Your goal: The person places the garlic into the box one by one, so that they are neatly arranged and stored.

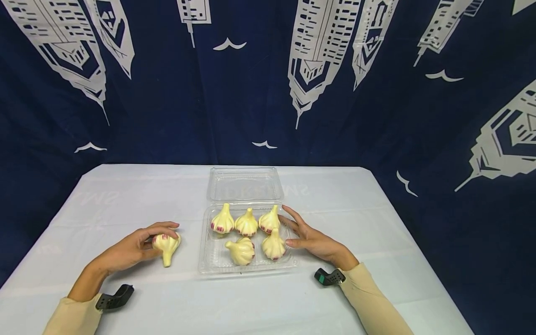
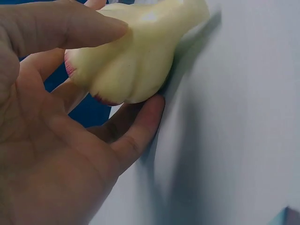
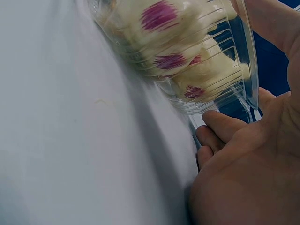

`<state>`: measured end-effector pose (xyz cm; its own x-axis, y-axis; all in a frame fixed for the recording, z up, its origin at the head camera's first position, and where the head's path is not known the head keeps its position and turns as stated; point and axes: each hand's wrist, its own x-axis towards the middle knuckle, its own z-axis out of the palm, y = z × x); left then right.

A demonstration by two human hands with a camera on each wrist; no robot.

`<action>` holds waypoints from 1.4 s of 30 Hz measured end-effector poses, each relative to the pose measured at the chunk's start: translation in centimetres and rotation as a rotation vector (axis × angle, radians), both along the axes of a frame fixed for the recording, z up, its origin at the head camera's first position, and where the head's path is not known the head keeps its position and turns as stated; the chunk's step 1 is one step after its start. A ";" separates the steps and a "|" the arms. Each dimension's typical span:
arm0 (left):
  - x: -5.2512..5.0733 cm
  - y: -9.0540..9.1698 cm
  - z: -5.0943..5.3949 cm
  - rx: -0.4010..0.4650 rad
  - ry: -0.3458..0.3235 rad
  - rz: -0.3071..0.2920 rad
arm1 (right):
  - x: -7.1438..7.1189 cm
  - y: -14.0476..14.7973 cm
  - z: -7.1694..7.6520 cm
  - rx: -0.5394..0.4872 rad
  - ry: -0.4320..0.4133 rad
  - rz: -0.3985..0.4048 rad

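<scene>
On the left part of the table, my left hand [image 1: 140, 246] holds a garlic bulb [image 1: 166, 244] between thumb and fingers. This bulb [image 2: 136, 51] is cream with purple marks at its base, and its stem points toward me in the head view. A clear plastic clamshell container [image 1: 209, 260] lies in the middle with its lid [image 1: 244, 184] folded back. Several garlic bulbs [image 1: 247, 223] stand or lie inside it. My right hand [image 1: 316, 242] rests at the container's right side with fingers spread along the edge. In the right wrist view, fingertips touch the container's ribbed wall [image 3: 220, 101].
A white cloth [image 1: 356, 204] covers the table. Behind the table hangs a dark blue curtain [image 1: 243, 102] with white building prints. Dark bands [image 1: 115, 298] sit at both wrists.
</scene>
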<state>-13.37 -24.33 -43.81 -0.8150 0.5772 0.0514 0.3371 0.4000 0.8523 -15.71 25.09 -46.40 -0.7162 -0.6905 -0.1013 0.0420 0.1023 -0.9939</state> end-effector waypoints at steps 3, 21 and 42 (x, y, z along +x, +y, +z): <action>0.0 0.0 0.0 0.020 -0.002 0.012 | -0.1 0.0 0.0 -0.005 0.000 0.001; 0.3 1.1 1.3 0.048 -0.023 0.085 | -0.1 0.0 -0.1 -0.012 -0.004 -0.001; 0.7 5.0 2.6 0.243 -0.027 -0.005 | 0.0 0.0 -0.1 -0.011 -0.006 0.005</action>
